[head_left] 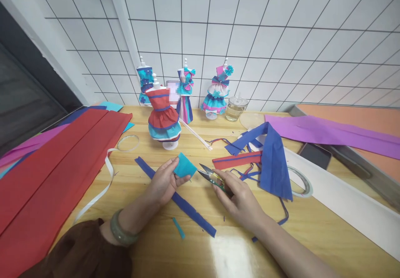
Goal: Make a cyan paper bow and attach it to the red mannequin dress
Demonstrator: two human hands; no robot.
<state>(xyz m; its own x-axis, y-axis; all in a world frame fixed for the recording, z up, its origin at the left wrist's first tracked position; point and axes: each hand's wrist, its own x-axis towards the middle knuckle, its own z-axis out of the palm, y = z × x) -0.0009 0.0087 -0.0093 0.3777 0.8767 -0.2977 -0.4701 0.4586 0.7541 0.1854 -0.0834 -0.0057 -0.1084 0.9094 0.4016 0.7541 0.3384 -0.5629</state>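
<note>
One clear glass (236,108) is holding yellowish liquid. Over the wooden table (150,246), the left hand (164,181) is pinching a flat turquoise piece (185,165) between its fingers; the right hand's (238,194) fingers are gripping pointed snips (210,175) beside it.

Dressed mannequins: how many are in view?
4: red-skirted mannequin in front, blue mannequin partly hidden behind it, striped-skirt mannequin right of them, pink-topped mannequin beside the glass.

The pale wooden table (156,249) bears a white dress form in ruffled red (164,113); left of it lies a long red sheet (65,169), right, a clear glass cup (236,110).
</note>
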